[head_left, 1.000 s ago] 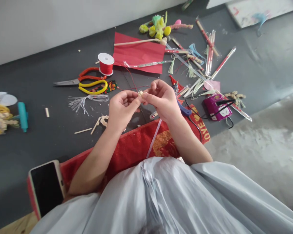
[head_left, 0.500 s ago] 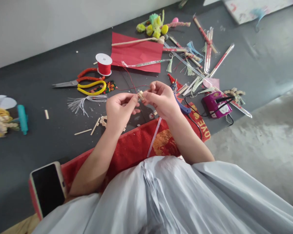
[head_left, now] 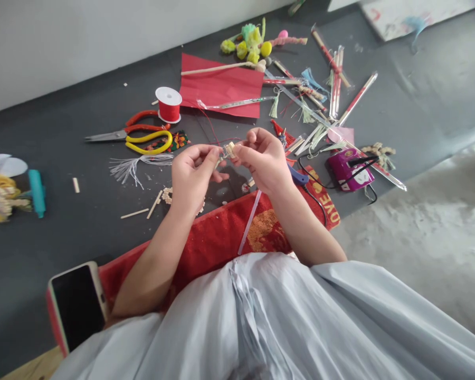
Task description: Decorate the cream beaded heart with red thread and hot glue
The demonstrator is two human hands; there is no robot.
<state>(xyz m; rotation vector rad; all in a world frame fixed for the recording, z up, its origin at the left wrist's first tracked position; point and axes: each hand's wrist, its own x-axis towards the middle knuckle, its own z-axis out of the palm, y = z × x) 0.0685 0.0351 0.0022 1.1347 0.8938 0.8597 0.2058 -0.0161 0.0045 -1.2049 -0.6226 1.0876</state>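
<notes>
Over the dark table, my left hand and my right hand are close together, fingertips almost meeting. Between my right thumb and fingers is a small pale wooden piece; its full shape is partly covered. My left thumb and fingers pinch a bit of clear plastic, which touches or nearly touches the wooden piece. Thin red thread runs behind the hands from the red paper. Below my left hand lie a beaded pale loop and thin wooden sticks.
Scissors and a red thread spool lie left of the paper. A white thread tassel is nearby. Wrapped sticks, a blue-handled tool and a corded purple box sit right. A phone and red towel lie in front.
Both hands have shifted slightly, the wooden piece has risen a little, and more clear plastic shows between the fingertips. The things on the table stay put.
</notes>
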